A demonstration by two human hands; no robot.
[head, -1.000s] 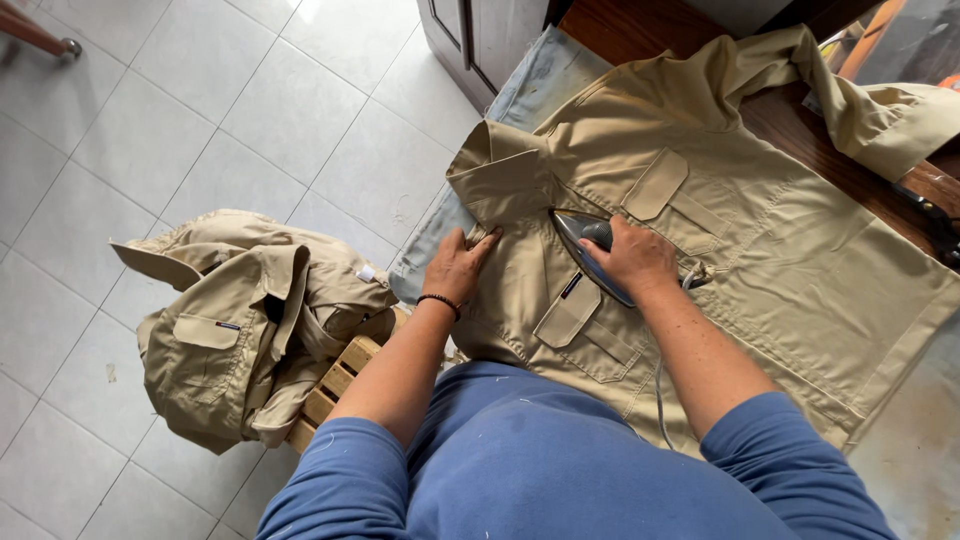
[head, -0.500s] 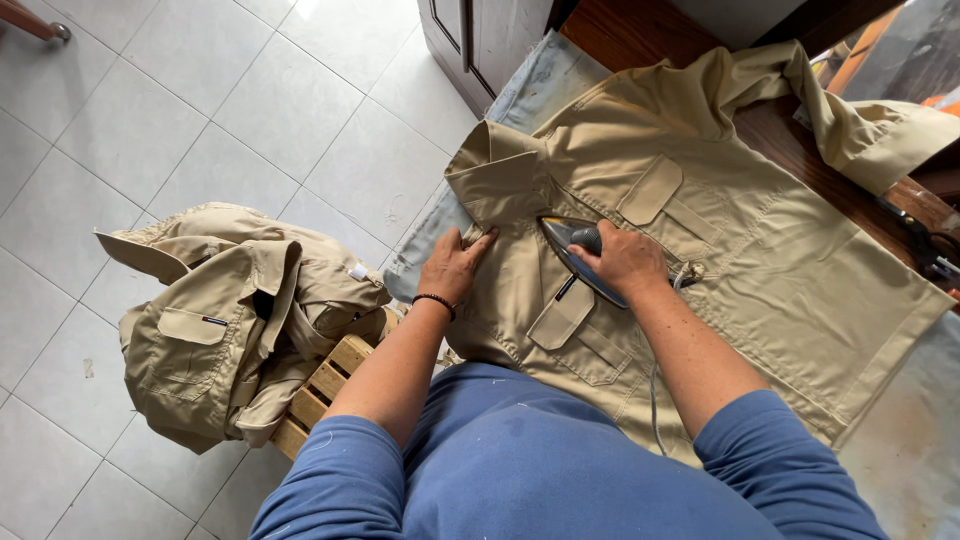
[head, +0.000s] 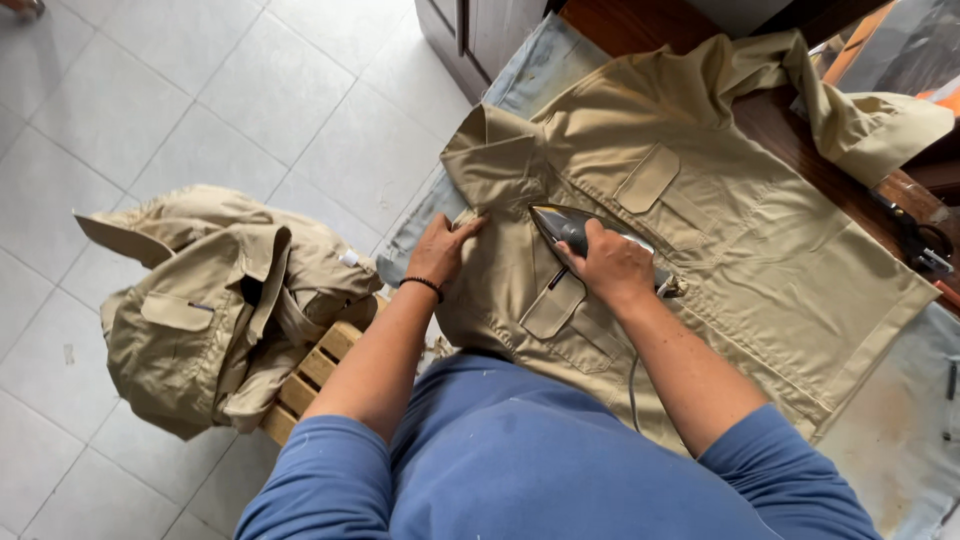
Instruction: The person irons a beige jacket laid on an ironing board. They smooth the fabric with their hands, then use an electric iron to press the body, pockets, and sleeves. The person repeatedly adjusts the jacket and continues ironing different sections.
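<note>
iron (head: pixel 565 228): on khaki shirt (head: pixel 740 260) spread over bench, right hand (head: pixel 615 268) grip closed round handle; left hand (head: pixel 440 250) flat, fingers spread close beside soleplate. risk: burnt fingers, scorching if paused.

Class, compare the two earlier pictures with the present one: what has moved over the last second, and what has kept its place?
The right hand has pushed the iron forward along the front of the khaki shirt, toward the collar. The left hand still presses flat on the shirt near the collar. Nothing was picked up or released. The pile of khaki clothes on the wooden stool stayed put.
</note>
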